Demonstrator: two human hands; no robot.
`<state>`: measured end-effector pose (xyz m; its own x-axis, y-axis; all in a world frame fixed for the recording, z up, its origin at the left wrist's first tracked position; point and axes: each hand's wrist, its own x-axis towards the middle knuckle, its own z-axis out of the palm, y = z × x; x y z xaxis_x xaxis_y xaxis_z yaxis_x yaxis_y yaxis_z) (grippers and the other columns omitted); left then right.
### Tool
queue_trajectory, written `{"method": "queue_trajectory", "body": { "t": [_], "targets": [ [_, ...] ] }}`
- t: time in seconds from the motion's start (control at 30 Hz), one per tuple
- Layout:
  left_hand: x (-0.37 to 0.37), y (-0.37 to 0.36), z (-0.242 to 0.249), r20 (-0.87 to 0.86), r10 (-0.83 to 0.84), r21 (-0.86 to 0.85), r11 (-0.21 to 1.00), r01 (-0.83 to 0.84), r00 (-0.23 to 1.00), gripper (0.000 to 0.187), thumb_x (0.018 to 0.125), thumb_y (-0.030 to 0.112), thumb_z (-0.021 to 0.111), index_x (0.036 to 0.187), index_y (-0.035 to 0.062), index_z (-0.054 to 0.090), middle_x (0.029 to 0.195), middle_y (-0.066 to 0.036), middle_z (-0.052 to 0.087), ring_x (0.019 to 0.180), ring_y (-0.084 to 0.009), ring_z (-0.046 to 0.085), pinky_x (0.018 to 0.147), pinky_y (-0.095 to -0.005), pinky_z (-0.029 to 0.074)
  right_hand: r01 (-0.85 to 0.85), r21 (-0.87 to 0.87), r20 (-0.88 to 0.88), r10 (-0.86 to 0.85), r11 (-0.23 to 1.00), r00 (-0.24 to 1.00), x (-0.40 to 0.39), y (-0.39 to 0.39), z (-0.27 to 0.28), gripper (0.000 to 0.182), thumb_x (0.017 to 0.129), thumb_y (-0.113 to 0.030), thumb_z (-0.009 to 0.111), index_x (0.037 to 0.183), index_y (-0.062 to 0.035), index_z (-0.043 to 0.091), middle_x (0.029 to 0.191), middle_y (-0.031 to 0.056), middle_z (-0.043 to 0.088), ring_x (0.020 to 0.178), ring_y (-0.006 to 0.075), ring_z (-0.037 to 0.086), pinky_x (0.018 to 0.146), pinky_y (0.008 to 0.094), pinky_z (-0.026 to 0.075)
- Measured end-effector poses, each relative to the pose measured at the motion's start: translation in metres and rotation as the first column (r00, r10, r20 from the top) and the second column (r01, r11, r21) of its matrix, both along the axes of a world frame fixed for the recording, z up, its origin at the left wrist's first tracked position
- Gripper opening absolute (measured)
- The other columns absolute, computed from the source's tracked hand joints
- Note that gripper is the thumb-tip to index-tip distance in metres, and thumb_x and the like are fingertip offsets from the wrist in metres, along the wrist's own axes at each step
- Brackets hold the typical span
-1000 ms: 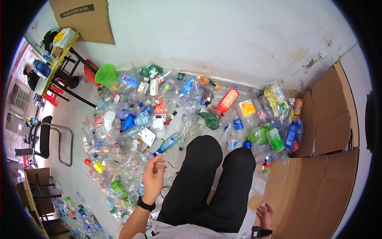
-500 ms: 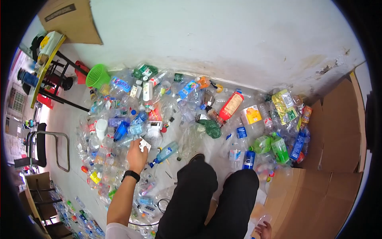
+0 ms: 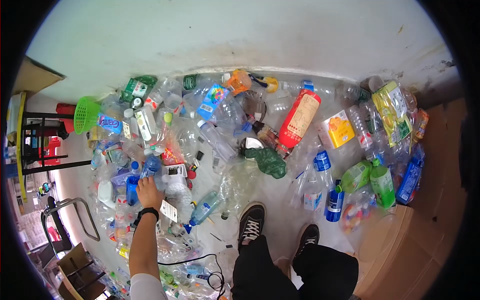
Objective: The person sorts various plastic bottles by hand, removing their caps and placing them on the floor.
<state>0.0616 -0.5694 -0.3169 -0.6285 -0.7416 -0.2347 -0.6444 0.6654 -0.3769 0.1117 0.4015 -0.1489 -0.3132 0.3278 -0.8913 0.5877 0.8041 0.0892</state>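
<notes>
My left hand (image 3: 149, 193), with a black watch (image 3: 148, 212) on its wrist, reaches into the heap of plastic bottles. Its fingers are apart, with the fingertips right at the lower end of a light blue bottle (image 3: 151, 165). Close by on the left stands a darker blue bottle (image 3: 132, 190). A small white printed card (image 3: 169, 211) lies beside the wrist. To the right are a white netted bundle (image 3: 177, 189) and a clear bluish bottle with a blue cap (image 3: 205, 207). My right hand is out of the picture.
Bottles spread along the wall, among them a large red bottle (image 3: 301, 116) and green bottles (image 3: 382, 186). A green basket (image 3: 87, 115) stands at the left. Cardboard (image 3: 425, 230) is on the right; a black cable (image 3: 200, 259) curls near my feet.
My left hand has let go of the white card and moved left to the blue bottles. My right hand has gone from view. The camera has tilted and my feet now show.
</notes>
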Motion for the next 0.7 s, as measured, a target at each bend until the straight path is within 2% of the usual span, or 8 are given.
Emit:
{"method": "queue_trajectory", "body": {
  "t": [0.23,0.3,0.43,0.5,0.53,0.6,0.63,0.7],
  "targets": [
    [0.004,-0.002,-0.005,-0.002,-0.057,-0.073,0.996,0.057,0.998,0.065,0.064,0.023,0.084,0.12,0.0083,0.055,0.114,-0.011,0.056,0.115,-0.032,0.053,0.096,-0.0453,0.044,-0.148,-0.076,-0.064,0.143,0.986,0.988,0.001,0.011,-0.012,0.064,0.094,-0.031,0.063,0.147,-0.0028,0.041,0.145,0.0221,0.044,0.122,0.0337,0.055,0.106,0.0506,0.042],
    [-0.008,0.006,0.018,-0.13,0.013,-0.048,0.999,-0.019,0.991,0.061,0.065,0.022,0.081,0.119,0.0069,0.058,0.114,-0.012,0.059,0.116,-0.0342,0.053,0.1,-0.0475,0.042,-0.04,-0.078,-0.172,0.026,0.996,0.985,-0.007,-0.001,-0.013,0.061,0.094,-0.032,0.063,0.144,-0.0036,0.044,0.132,0.02,0.056,0.115,0.0312,0.059,0.105,0.05,0.042],
    [-0.025,0.023,0.078,-0.473,0.062,-0.002,0.997,-0.072,0.879,0.058,0.069,0.021,0.082,0.119,0.0054,0.057,0.111,-0.012,0.062,0.112,-0.0303,0.058,0.098,-0.0437,0.044,-0.371,0.1,-0.085,0.38,0.923,0.921,-0.05,-0.061,0.018,0.057,0.097,-0.033,0.063,0.142,-0.0028,0.046,0.105,0.0121,0.072,0.107,0.0251,0.065,0.099,0.0438,0.049],
    [-0.042,0.037,0.119,-0.671,0.503,0.597,0.803,-0.007,0.544,0.048,0.078,0.016,0.079,0.118,0.0039,0.057,0.106,-0.009,0.065,0.105,-0.0226,0.061,0.095,-0.0369,0.047,-0.097,-0.183,-0.268,0.046,0.978,0.962,-0.051,-0.06,0.01,0.06,0.098,-0.036,0.062,0.144,-0.0024,0.044,0.117,0.0157,0.069,0.113,0.0273,0.063,0.1,0.0434,0.05],
    [-0.054,0.052,0.143,-0.588,0.736,0.808,0.549,0.213,0.336,0.038,0.085,0.009,0.073,0.119,0.0023,0.057,0.106,-0.007,0.066,0.101,-0.0157,0.062,0.094,-0.0312,0.047,0.021,-0.341,-0.321,-0.137,0.94,0.937,-0.053,-0.059,0.004,0.061,0.099,-0.038,0.061,0.145,-0.0022,0.044,0.122,0.0176,0.068,0.117,0.0284,0.063,0.1,0.0433,0.05],
    [-0.085,0.096,0.209,-0.535,0.793,0.831,0.431,0.351,0.293,0.038,0.085,0.007,0.071,0.12,0.0019,0.057,0.108,-0.006,0.066,0.102,-0.0158,0.062,0.095,-0.0317,0.047,-0.123,-0.205,-0.578,-0.019,0.971,0.816,-0.081,-0.074,-0.01,0.051,0.085,-0.009,0.071,0.131,0.0014,0.051,0.103,0.014,0.068,0.092,0.0205,0.068,0.077,0.0325,0.057],
    [-0.097,0.12,0.24,-0.454,0.845,0.841,0.302,0.449,0.281,0.039,0.085,0.004,0.069,0.122,0.0015,0.057,0.11,-0.006,0.066,0.103,-0.0158,0.062,0.095,-0.0321,0.047,-0.111,-0.238,-0.671,-0.081,0.965,0.737,-0.094,-0.092,0.001,0.061,0.081,-0.011,0.076,0.134,0.0025,0.049,0.091,0.0125,0.071,0.08,0.0208,0.07,0.073,0.0365,0.058],
    [-0.117,0.166,0.285,-0.466,0.813,0.797,0.213,0.565,0.349,0.05,0.083,0.004,0.069,0.131,0.002,0.054,0.121,-0.006,0.063,0.114,-0.0186,0.059,0.101,-0.0349,0.044,-0.112,-0.287,-0.752,-0.152,0.951,0.641,-0.132,-0.142,0.052,0.055,0.082,-0.012,0.077,0.131,0.0022,0.054,0.101,0.0132,0.071,0.09,0.0196,0.069,0.082,0.033,0.056]
  ]
}}
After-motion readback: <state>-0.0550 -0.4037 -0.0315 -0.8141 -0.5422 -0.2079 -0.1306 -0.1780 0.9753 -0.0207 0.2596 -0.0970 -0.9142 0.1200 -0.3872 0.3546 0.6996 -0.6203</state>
